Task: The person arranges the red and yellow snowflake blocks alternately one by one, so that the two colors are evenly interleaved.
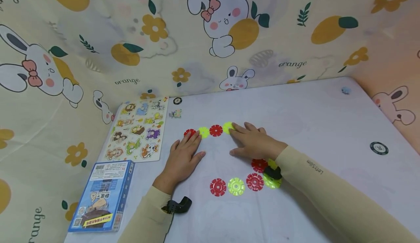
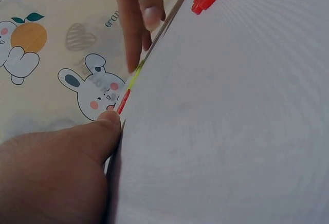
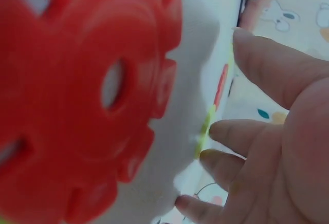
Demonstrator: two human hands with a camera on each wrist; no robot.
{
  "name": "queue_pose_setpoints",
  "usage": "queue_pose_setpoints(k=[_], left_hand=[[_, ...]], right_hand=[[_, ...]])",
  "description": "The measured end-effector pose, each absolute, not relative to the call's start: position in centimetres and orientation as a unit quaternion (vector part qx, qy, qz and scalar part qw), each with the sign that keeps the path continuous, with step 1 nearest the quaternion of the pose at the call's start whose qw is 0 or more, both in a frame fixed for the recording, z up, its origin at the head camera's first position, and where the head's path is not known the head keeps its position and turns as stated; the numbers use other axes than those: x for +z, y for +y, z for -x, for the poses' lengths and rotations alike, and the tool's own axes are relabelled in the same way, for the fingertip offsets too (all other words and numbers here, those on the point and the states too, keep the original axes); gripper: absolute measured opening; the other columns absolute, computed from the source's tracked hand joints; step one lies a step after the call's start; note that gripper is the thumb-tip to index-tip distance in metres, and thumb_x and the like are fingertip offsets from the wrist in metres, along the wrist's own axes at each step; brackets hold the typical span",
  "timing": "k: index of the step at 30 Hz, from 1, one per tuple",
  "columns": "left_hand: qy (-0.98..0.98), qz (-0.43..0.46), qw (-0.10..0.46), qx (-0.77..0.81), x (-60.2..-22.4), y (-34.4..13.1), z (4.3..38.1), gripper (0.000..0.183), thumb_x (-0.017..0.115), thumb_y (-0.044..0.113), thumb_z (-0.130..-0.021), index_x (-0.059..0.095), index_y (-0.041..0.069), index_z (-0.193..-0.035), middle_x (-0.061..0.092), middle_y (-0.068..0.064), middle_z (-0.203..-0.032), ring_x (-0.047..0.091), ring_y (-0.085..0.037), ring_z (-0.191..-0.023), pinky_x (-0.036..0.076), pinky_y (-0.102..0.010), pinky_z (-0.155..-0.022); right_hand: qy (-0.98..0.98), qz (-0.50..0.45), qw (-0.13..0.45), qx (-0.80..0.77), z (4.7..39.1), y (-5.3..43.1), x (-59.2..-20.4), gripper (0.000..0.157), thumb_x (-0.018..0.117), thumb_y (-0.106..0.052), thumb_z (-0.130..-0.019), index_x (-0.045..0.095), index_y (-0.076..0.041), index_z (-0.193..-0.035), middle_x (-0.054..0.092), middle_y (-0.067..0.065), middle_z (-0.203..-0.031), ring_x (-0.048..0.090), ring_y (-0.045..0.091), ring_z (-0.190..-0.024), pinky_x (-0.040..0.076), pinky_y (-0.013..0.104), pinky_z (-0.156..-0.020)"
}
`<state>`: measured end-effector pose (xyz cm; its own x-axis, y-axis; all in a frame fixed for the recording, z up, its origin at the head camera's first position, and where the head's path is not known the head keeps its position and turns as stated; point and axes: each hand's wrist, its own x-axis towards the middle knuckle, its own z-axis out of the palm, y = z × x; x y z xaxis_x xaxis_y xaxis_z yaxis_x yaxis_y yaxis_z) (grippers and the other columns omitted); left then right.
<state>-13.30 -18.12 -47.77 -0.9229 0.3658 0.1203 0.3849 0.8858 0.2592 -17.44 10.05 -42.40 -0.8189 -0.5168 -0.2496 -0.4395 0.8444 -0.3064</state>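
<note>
A row of red and yellow-green notched plastic discs lies at the table's middle. My left hand [image 1: 182, 159] lies flat at its left end, fingertips on the red disc [image 1: 187, 131] and by the yellow-green disc [image 1: 204, 132]. Between the hands lies another red disc [image 1: 216, 130]. With fingers spread, my right hand [image 1: 257, 142] touches the yellow-green disc [image 1: 228, 127] at the right end. More discs curve below, including a red disc [image 1: 218, 187] and a yellow-green disc [image 1: 236, 186]; the right forearm and its black wrist strap partly cover some. A red disc [image 3: 77, 80] looms close in the right wrist view.
An animal picture board [image 1: 137, 130] lies at the left, with a blue box [image 1: 101, 195] nearer. Behind are a black round chip [image 1: 177, 100] and a small animal figure [image 1: 175, 114]. At right sit another black chip [image 1: 379, 148] and a small blue piece [image 1: 346, 90].
</note>
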Motion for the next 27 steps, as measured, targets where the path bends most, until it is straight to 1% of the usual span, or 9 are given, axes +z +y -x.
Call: queue_pose_setpoints(k=[4, 8, 12, 15, 18, 20, 22, 25, 27], left_hand=[[-0.971, 0.192, 0.033, -0.139, -47.9, -18.1, 13.2, 0.065, 0.044, 0.054, -0.096, 0.033, 0.022, -0.151, 0.022, 0.008, -0.156, 0.01, -0.018, -0.144, 0.011, -0.055, -0.11], [-0.971, 0.191, 0.03, -0.138, -47.8, -18.1, 13.2, 0.065, 0.044, 0.055, -0.096, 0.032, 0.022, -0.151, 0.022, 0.008, -0.156, 0.01, -0.018, -0.144, 0.01, -0.055, -0.11], [-0.971, 0.194, 0.034, -0.138, -47.8, -18.1, 13.3, 0.065, 0.044, 0.055, -0.095, 0.033, 0.022, -0.151, 0.022, 0.008, -0.156, 0.011, -0.018, -0.144, 0.011, -0.055, -0.11], [-0.97, 0.194, 0.036, -0.139, -47.9, -18.1, 13.3, 0.065, 0.044, 0.055, -0.096, 0.033, 0.021, -0.151, 0.022, 0.008, -0.156, 0.01, -0.019, -0.144, 0.011, -0.056, -0.11], [-0.971, 0.192, 0.035, -0.14, -47.8, -18.2, 13.3, 0.065, 0.044, 0.054, -0.096, 0.033, 0.021, -0.15, 0.023, 0.007, -0.156, 0.01, -0.019, -0.144, 0.011, -0.056, -0.11], [-0.971, 0.19, 0.034, -0.139, -47.7, -18.1, 13.2, 0.065, 0.045, 0.054, -0.096, 0.033, 0.021, -0.15, 0.023, 0.007, -0.156, 0.011, -0.019, -0.144, 0.011, -0.056, -0.11], [-0.971, 0.19, 0.034, -0.14, -47.7, -18.1, 13.2, 0.065, 0.046, 0.053, -0.096, 0.034, 0.021, -0.15, 0.024, 0.006, -0.156, 0.012, -0.02, -0.144, 0.011, -0.056, -0.109], [-0.971, 0.191, 0.034, -0.139, -47.6, -18.1, 13.2, 0.064, 0.046, 0.053, -0.096, 0.034, 0.021, -0.15, 0.024, 0.006, -0.156, 0.012, -0.02, -0.144, 0.011, -0.056, -0.109], [-0.971, 0.192, 0.035, -0.139, -47.5, -18.1, 13.1, 0.064, 0.045, 0.053, -0.096, 0.034, 0.021, -0.15, 0.024, 0.006, -0.156, 0.012, -0.02, -0.144, 0.012, -0.056, -0.109]], right_hand=[[0.94, 0.255, 0.15, -0.169, 17.5, 10.6, -41.9, 0.085, 0.06, -0.064, -0.083, 0.028, -0.026, -0.152, 0.015, 0.001, -0.159, 0.016, 0.036, -0.14, 0.022, 0.067, -0.099], [0.909, 0.252, 0.148, -0.297, 17.1, 11.9, -40.4, 0.077, 0.056, -0.063, -0.086, 0.029, -0.032, -0.151, 0.024, -0.004, -0.155, 0.024, 0.027, -0.138, 0.027, 0.061, -0.102], [0.831, 0.263, 0.171, -0.46, 16.3, 13.8, -39.1, 0.053, 0.049, -0.049, -0.097, 0.036, -0.037, -0.146, 0.036, -0.008, -0.147, 0.036, 0.023, -0.132, 0.035, 0.054, -0.101], [0.771, 0.272, 0.189, -0.544, 15.8, 15.4, -38.9, 0.042, 0.037, -0.037, -0.103, 0.039, -0.034, -0.145, 0.043, -0.004, -0.143, 0.043, 0.026, -0.128, 0.036, 0.055, -0.099], [0.745, 0.269, 0.198, -0.577, 15.2, 16.7, -39.5, 0.043, 0.029, -0.034, -0.104, 0.04, -0.029, -0.145, 0.045, 0.002, -0.142, 0.045, 0.031, -0.125, 0.034, 0.058, -0.099], [0.743, 0.258, 0.203, -0.583, 14.9, 17.6, -40.3, 0.043, 0.028, -0.033, -0.104, 0.04, -0.028, -0.146, 0.045, 0.006, -0.142, 0.044, 0.034, -0.125, 0.032, 0.06, -0.1], [0.747, 0.242, 0.212, -0.582, 14.5, 18.4, -41.3, 0.043, 0.028, -0.034, -0.104, 0.04, -0.026, -0.146, 0.045, 0.008, -0.142, 0.045, 0.034, -0.125, 0.032, 0.059, -0.101], [0.759, 0.221, 0.227, -0.57, 13.9, 19.5, -42.5, 0.044, 0.032, -0.032, -0.104, 0.038, -0.023, -0.147, 0.046, 0.009, -0.141, 0.046, 0.033, -0.124, 0.037, 0.054, -0.099], [0.773, 0.219, 0.232, -0.548, 13.4, 19.9, -43.2, 0.046, 0.04, -0.031, -0.103, 0.037, -0.019, -0.147, 0.046, 0.008, -0.141, 0.045, 0.03, -0.125, 0.04, 0.05, -0.098]])
